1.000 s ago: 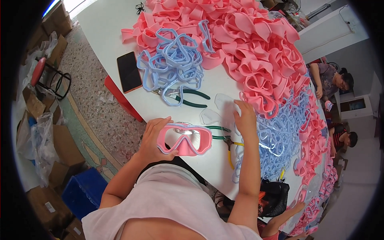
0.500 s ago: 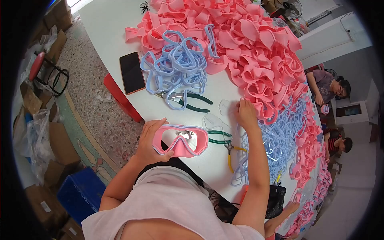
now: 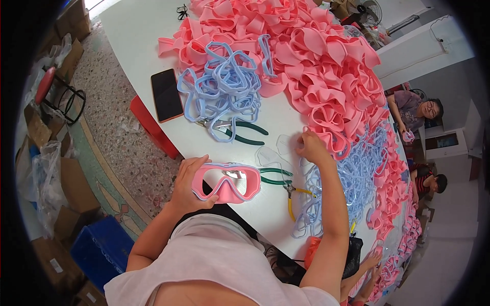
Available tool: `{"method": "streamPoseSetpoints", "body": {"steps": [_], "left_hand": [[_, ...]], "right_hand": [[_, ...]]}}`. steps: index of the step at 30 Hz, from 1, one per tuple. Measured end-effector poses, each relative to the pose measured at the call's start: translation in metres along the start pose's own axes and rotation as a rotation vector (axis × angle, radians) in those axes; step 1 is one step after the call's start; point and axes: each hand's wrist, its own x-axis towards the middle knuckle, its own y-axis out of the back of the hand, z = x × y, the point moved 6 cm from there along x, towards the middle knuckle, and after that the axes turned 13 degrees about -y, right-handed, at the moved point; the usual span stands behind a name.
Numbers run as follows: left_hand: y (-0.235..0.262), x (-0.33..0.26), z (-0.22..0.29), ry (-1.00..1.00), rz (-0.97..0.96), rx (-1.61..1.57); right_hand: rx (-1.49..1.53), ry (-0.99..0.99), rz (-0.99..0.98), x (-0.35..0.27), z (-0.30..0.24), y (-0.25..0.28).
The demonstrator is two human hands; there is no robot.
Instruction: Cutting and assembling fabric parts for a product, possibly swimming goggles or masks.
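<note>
A pink swim mask skirt with a light blue rim [image 3: 233, 196] is in my left hand [image 3: 190, 184], which closes round its left end above the table's near edge. My right hand [image 3: 313, 148] is at the near side of the pink heap, fingers bent in a pinch at the edge of a clear lens [image 3: 286, 144]. Another clear lens piece [image 3: 268, 155] lies next to it. Just beyond the mask are green-handled pliers [image 3: 275, 176] and yellow-handled pliers [image 3: 292, 198]. Farther off, more dark green-handled pliers [image 3: 249, 133] lie partly under blue frames.
Pink skirts [image 3: 326, 66] are heaped at the back. Light blue frames form one pile [image 3: 224, 84] at centre left and another [image 3: 347, 178] to the right. A phone [image 3: 167, 95] lies by the left table edge, with a red stool [image 3: 150, 127] below. Co-workers [image 3: 416, 109] sit at right.
My right hand has drawn slightly nearer to me, and the clear lens at its fingertips has shifted a little the same way. The mask in my left hand has tilted slightly.
</note>
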Motion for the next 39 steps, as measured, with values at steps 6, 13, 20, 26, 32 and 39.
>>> {"method": "streamPoseSetpoints", "body": {"steps": [6, 13, 20, 26, 32, 39], "left_hand": [[0.002, -0.002, 0.002, 0.005, 0.015, 0.001], [-0.003, -0.002, 0.001, 0.027, 0.001, -0.007], [-0.007, 0.007, 0.007, 0.031, -0.014, -0.015], [-0.033, 0.034, 0.013, 0.002, -0.115, -0.123], [-0.032, 0.034, 0.016, -0.087, -0.123, -0.031], [-0.027, 0.035, 0.021, -0.074, -0.051, 0.047]], "right_hand": [[0.165, 0.089, 0.126, 0.002, 0.008, 0.013], [0.860, 0.013, 0.137, 0.012, 0.038, 0.008], [1.539, 0.136, -0.134, -0.031, -0.037, 0.049], [1.270, 0.190, -0.410, -0.061, -0.105, 0.020], [1.014, 0.200, -0.300, -0.073, -0.124, 0.023], [0.626, 0.308, 0.283, -0.118, -0.132, 0.069]]}}
